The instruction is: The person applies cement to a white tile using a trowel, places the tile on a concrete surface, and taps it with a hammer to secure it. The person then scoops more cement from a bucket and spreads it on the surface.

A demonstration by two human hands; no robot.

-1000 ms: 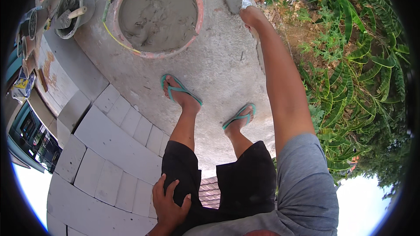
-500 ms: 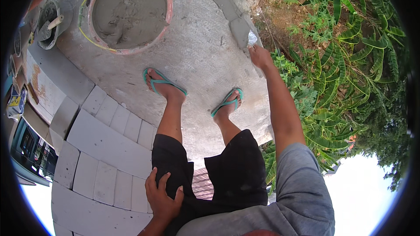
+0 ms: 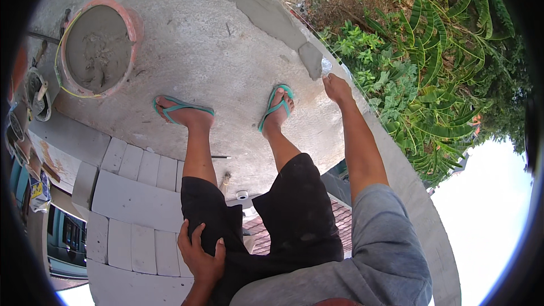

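Note:
My right hand point(image 3: 338, 89) reaches out along the right edge of the concrete slab, its fingers closed round a tool with a shiny metal blade point(image 3: 327, 66), which looks like a trowel; its handle is hidden in the fist. The blade meets the end of a strip of wet grey mortar point(image 3: 266, 18) laid along the slab's edge. My left hand point(image 3: 203, 256) rests on my thigh over the black shorts, fingers spread and holding nothing.
A round orange tub point(image 3: 136, 29) of wet mortar stands at the left, a yellow hoop at its rim. Beyond it lies a dark bucket point(image 3: 38, 97) with tools. Grey blocks point(image 3: 136, 192) are stacked at lower left. Plants point(image 3: 430, 51) grow past the slab's edge on the right.
My view has swung and my feet have shifted, so the tub appears farther left and smaller. The blade stays at the mortar's end in my right hand; my left hand remains on my thigh.

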